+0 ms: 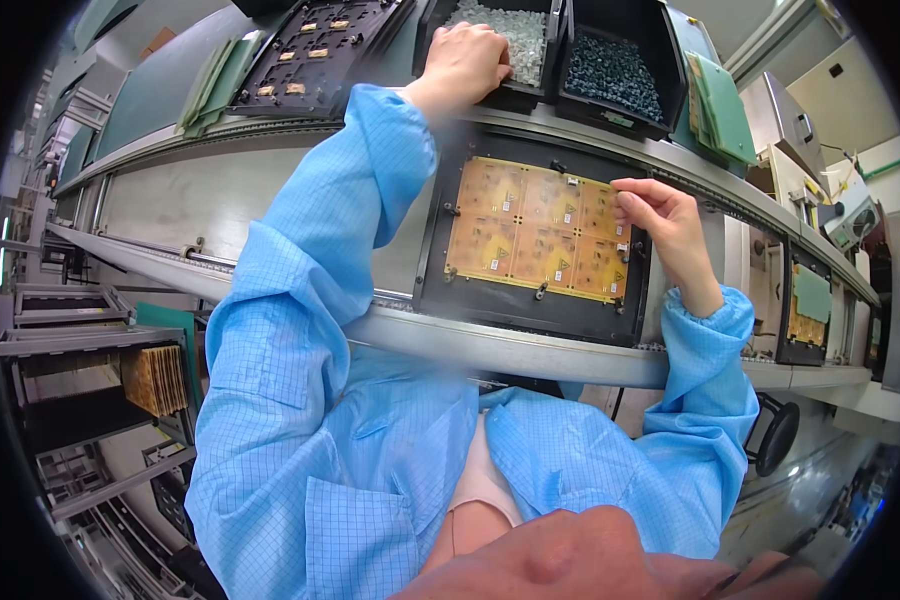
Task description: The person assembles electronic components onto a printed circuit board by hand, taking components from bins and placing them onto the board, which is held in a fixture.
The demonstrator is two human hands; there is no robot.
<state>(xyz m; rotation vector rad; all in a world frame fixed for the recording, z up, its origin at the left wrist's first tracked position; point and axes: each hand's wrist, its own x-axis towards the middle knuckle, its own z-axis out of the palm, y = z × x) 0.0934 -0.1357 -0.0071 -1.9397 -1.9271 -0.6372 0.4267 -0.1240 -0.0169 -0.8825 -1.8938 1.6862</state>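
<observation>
At ten o'clock we see a black tray [315, 50] of small parts. At twelve o'clock our left hand [467, 62] curls into a bin of pale pellets [515, 30]. At centre lies the yellow circuit panel [535, 232]; at three o'clock our right hand [665, 225] pinches its edge.
</observation>
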